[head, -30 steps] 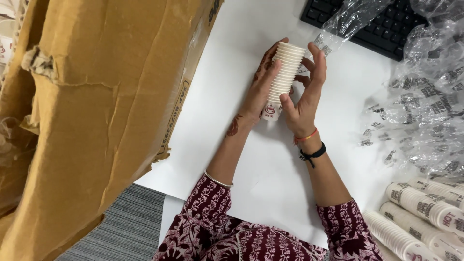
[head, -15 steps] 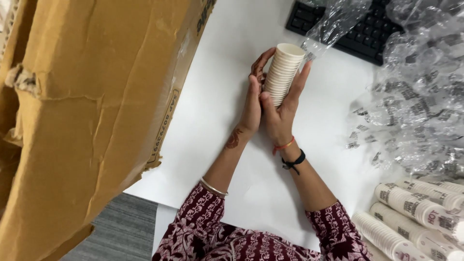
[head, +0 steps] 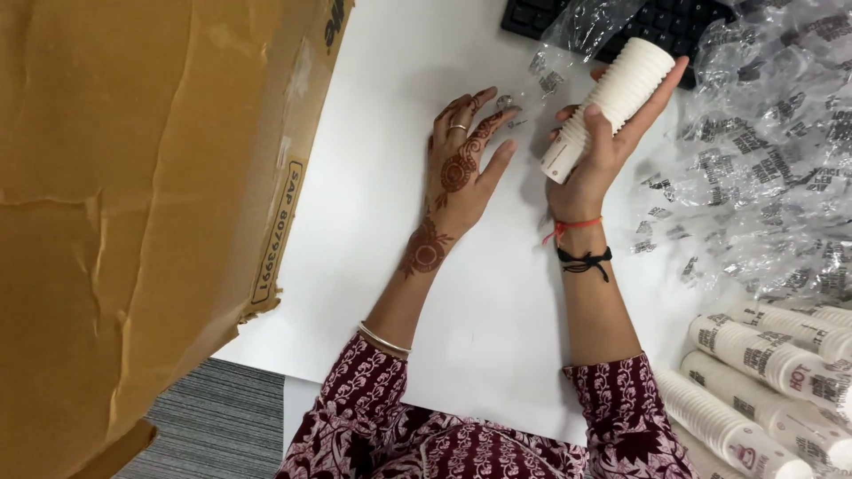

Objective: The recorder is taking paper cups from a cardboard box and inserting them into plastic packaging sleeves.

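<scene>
My right hand (head: 596, 151) grips a stack of white paper cups (head: 612, 102), tilted with its rims pointing up and right. My left hand (head: 461, 168) lies flat on the white table (head: 399, 222) with fingers spread, a little left of the stack and holding nothing. Its fingertips reach a clear plastic sleeve (head: 568, 44) that lies crumpled beside the cups.
A large brown cardboard box (head: 142, 204) fills the left side. A black keyboard (head: 621, 22) lies at the top edge. Crumpled clear plastic wrapping (head: 763, 151) is heaped at the right. Several stacks of paper cups (head: 772, 372) lie at the lower right.
My left hand has let go of the cup stack and dropped flat onto the table. My right hand alone now holds the stack, moved to the right and tilted.
</scene>
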